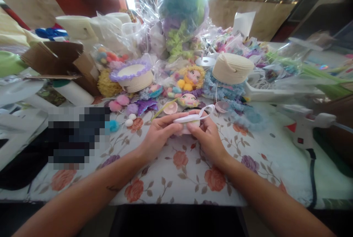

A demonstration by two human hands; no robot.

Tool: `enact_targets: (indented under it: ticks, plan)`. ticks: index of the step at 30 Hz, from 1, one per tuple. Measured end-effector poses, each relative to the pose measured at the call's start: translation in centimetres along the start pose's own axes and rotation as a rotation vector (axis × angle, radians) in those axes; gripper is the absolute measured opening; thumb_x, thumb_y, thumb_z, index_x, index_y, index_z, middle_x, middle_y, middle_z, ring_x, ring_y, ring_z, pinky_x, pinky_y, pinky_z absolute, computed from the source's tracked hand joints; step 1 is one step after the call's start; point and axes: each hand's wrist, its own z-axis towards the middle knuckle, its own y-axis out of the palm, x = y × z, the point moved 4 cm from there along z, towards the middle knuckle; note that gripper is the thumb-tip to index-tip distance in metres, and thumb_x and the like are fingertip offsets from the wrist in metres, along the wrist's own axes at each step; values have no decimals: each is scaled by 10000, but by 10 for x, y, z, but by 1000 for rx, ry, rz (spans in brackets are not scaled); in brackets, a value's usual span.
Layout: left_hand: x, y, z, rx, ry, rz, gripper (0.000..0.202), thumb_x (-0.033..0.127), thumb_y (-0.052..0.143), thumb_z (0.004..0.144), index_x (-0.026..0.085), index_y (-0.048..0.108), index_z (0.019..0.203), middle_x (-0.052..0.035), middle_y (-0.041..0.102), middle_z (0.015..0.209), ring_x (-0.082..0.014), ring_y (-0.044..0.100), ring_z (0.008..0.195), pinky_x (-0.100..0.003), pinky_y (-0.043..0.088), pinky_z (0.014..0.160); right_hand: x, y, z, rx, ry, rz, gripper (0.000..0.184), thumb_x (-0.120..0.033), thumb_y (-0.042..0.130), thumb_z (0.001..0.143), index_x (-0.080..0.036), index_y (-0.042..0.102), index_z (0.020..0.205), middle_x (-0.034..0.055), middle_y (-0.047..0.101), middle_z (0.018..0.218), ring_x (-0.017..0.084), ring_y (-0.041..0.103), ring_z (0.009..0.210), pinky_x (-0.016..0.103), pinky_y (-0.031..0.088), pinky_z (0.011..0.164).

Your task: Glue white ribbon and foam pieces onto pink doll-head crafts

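Note:
Both hands meet over the flowered tablecloth [176,171] at the table's middle. My left hand [158,134] and my right hand [206,136] are closed together on a small white and pink piece [187,120] with a thin white loop [206,111] curling up from it. Fingers pinch it from both sides. Just beyond the hands lie a small doll head [188,100], a pink disc [171,108] and loose pompoms [121,101].
Craft clutter fills the far half: two rope baskets [135,77] [231,68], a yellow-haired doll [191,77], blue lace [223,90], cellophane-wrapped flowers [182,13], a cardboard box [63,60]. A glue gun [306,126] with cord lies at the right. A blurred dark patch sits left.

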Motion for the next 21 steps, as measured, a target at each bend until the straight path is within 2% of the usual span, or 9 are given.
enact_targets:
  ticks: [4, 9, 16, 21]
  plan:
    - [2, 3, -1, -47, -8, -5, 270, 228, 750, 779, 279, 801, 1040, 7, 747, 790, -120, 599, 659, -244, 512, 676, -1, 0, -1, 14, -5, -49, 301, -294, 680, 737, -232, 532, 991, -9, 617, 856, 164, 592, 765, 286, 488, 673]
    - [4, 5, -3, -40, -11, -10, 272, 249, 762, 773, 254, 799, 1042, -6, 743, 761, -144, 635, 670, -280, 554, 699, 2, -2, -2, 8, -18, -98, 277, -281, 651, 775, -230, 561, 1032, -15, 617, 845, 143, 565, 702, 267, 468, 621]
    - [4, 2, -1, -64, -4, 32, 284, 266, 755, 793, 268, 795, 1074, -7, 733, 737, -133, 599, 646, -252, 519, 656, 2, -3, 0, 11, 10, -89, 255, -290, 669, 783, -220, 587, 1014, -3, 640, 873, 155, 591, 754, 279, 478, 679]
    - [4, -2, 2, -81, -4, 32, 307, 256, 750, 787, 270, 789, 1092, -23, 758, 852, -117, 585, 658, -238, 506, 674, 5, -4, 6, -119, 98, 71, 406, -321, 739, 761, -229, 568, 1118, 17, 662, 1017, 166, 629, 868, 296, 492, 787]
